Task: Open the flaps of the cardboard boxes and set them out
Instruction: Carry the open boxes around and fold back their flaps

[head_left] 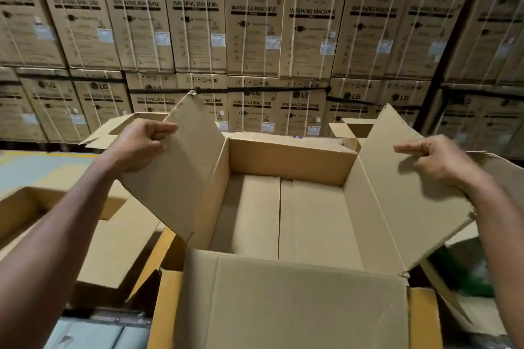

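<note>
1. The left hand (141, 144) pinches the left flap (175, 167); the right hand (436, 161) pinches the right flap (402, 195); the cardboard box (286, 224) sits between both grips.
2. Pulling outward too hard could tear the frayed flap corners.
3. The box may slide.

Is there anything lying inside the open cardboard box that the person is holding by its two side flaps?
No: the open box shows only its bare cardboard bottom, while the left hand and right hand hold its side flaps.

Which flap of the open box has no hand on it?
The near flap, folded out toward the camera. The left hand grips the left flap, and the right hand grips the right flap.
</note>
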Demonstrator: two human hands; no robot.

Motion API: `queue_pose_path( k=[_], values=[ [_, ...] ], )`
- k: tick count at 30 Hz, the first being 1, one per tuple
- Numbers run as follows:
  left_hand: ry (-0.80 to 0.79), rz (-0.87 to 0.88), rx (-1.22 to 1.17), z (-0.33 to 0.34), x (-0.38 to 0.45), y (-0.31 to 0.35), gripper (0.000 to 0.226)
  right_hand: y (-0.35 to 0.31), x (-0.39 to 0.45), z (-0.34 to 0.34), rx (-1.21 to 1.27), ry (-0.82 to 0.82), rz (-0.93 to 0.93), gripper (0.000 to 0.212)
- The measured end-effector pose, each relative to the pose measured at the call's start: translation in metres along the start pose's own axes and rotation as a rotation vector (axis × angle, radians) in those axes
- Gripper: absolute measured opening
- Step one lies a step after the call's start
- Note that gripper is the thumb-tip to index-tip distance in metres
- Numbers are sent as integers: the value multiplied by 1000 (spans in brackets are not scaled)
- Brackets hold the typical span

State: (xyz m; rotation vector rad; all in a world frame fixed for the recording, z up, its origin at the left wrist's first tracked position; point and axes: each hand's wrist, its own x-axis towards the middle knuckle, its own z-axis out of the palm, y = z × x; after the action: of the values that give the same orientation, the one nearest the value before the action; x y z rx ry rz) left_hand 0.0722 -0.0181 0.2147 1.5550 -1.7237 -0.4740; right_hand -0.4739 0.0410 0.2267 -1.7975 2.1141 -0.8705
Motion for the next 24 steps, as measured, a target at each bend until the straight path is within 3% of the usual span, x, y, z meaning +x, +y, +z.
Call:
queue_pose_path(
  k=[4,10,24],
  values=[
    [-29,-30,60,22,-4,-16,67,13,2,6,50,-62,-5,54],
    [-52,-78,169,54,-3,-43,72,42,21,38,53,-139,31,69],
    [-106,-125,229,68,25,-61,69,47,43,55,18,-185,18,59]
  ],
)
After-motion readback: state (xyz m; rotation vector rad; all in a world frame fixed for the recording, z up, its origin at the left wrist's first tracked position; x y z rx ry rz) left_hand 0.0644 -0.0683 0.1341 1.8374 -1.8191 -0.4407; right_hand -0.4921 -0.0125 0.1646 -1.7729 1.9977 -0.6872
